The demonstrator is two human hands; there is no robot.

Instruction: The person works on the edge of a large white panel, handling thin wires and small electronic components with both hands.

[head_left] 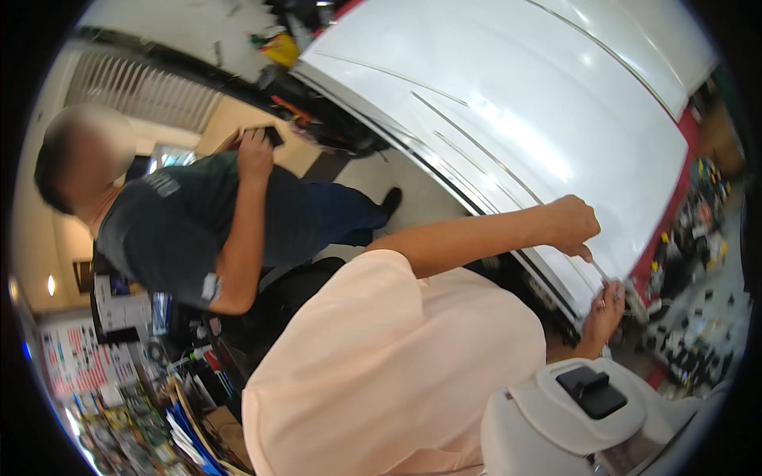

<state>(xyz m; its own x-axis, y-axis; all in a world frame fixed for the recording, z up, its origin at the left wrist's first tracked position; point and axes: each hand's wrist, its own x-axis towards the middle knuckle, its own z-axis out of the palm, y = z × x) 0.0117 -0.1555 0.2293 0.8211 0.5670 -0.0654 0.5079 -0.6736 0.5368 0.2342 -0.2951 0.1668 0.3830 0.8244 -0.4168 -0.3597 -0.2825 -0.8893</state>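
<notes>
My left hand (573, 227) is closed over the near right part of a large glossy white panel (540, 87). A short, thin, light-coloured rod (598, 270) runs down from its fingers. At the other end of that rod, the bent fingers of my right hand (606, 308) grip it near the panel's edge. The rod is too small to name more exactly. Several long, thin strips (476, 147) lie on the panel to the left of my hands. A grey-white housing with a black clip (591, 393) hides most of my right forearm.
A person (190, 214) in a dark shirt stands at the left, holding a dark phone-like object (270, 136). Clutter (694, 238) lies beyond the panel's red right border. Boxes and papers (178, 428) fill the lower left. A yellow container (279, 49) stands beyond the panel's far left.
</notes>
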